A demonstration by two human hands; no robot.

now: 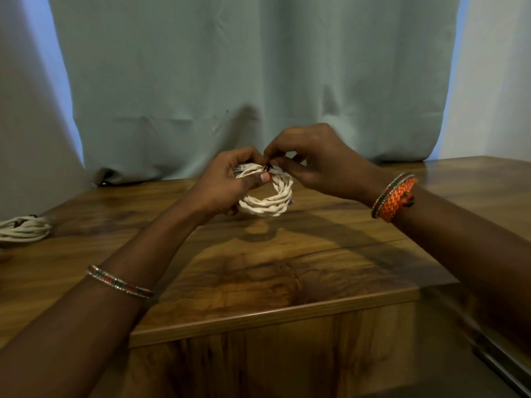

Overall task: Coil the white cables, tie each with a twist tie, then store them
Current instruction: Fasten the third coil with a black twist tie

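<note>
left hand (230, 185) gripping white coil (268, 196), right hand (316, 159) pinching black tie (267, 167)

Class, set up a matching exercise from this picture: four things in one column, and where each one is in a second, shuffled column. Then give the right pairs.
Things
1. coiled white cable
2. black twist tie
3. second white coil
4. orange braided band

Places
A. lying at the table's far left edge
B. on the right wrist
C. gripped in the left hand, above the table
D. pinched by the right hand at the top of the held coil

Pairs: 1-C, 2-D, 3-A, 4-B
</note>
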